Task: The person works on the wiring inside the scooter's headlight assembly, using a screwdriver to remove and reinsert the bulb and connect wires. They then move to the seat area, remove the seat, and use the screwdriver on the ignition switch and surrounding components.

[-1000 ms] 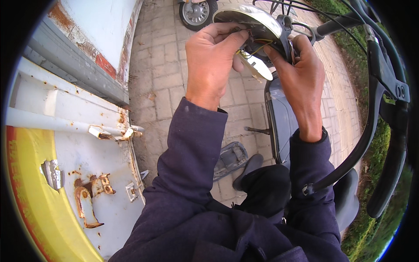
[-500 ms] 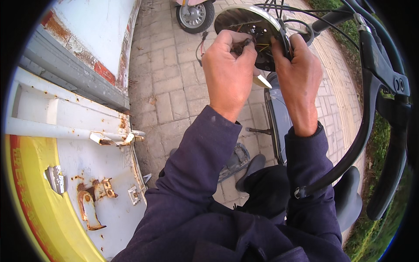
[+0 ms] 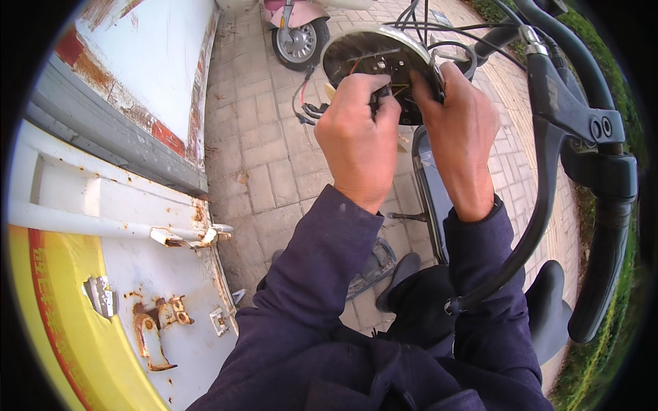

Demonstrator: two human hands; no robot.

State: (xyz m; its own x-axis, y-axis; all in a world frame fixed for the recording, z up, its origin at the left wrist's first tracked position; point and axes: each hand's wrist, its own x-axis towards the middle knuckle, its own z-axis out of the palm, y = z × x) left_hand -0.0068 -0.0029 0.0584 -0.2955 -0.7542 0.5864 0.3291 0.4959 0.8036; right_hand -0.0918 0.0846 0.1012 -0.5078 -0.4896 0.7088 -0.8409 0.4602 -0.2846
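Observation:
A round, open lamp housing (image 3: pixel 363 60) with a shiny rim and a dark inside holding thin wires is at the top centre. My left hand (image 3: pixel 360 140) is closed in a pinch at its near side, on a small black piece (image 3: pixel 382 94) that looks like a wire connector, mostly covered by the fingers. My right hand (image 3: pixel 466 133) grips the housing's right edge, thumb inside and fingers around the outside. Left of my left hand hang red and black wires (image 3: pixel 303 96) with dark plugs at their ends. Part of the housing's lower side is hidden behind both hands.
A handlebar with a brake lever (image 3: pixel 548 164) and black grip (image 3: pixel 603 267) curves along the right, over my right sleeve. Black cables (image 3: pixel 445 29) cross above the housing. A rusty white metal panel (image 3: pixel 185 274) stands at left. A pink scooter (image 3: pixel 298 34) is parked on the paving beyond.
The view has shifted a little, so the scooter shows more. The housing and both hands appear slightly farther left. Both hands keep their grips, and the hanging wires show more fully.

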